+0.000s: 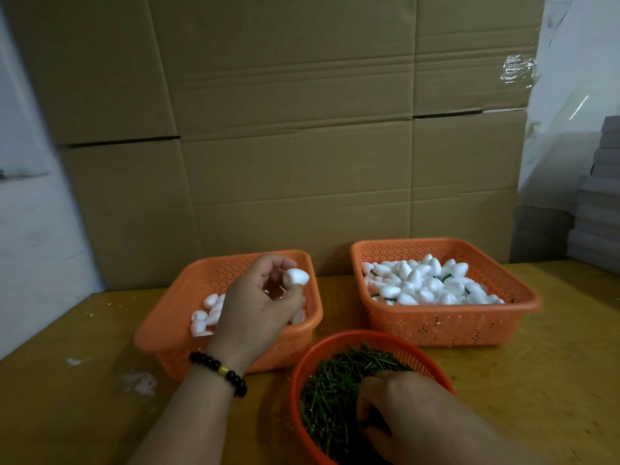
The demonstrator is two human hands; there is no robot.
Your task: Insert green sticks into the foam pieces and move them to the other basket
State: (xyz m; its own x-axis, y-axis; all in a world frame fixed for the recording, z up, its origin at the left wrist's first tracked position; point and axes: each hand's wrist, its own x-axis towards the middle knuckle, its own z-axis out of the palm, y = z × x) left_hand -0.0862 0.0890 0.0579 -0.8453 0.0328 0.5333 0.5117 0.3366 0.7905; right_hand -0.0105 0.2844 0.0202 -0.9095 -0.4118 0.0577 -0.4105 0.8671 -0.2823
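The left hand [258, 303] (a dark beaded bracelet [219, 370] is circling its wrist) is hovering over the left rectangular orange plastic basket [188, 290], its curled fingers pinching one white egg-shaped foam piece [296, 276] at the fingertips, with more loose foam lying below the knuckles. The right hand [402, 411] is reaching into the round orange mesh basket [339, 344], fingers curled down among the short green sticks [332, 387]; whether they are gripping one cannot be told. Beyond its fingers, the right rectangular orange basket [446, 320] is holding stick-fitted foam pieces [429, 283].
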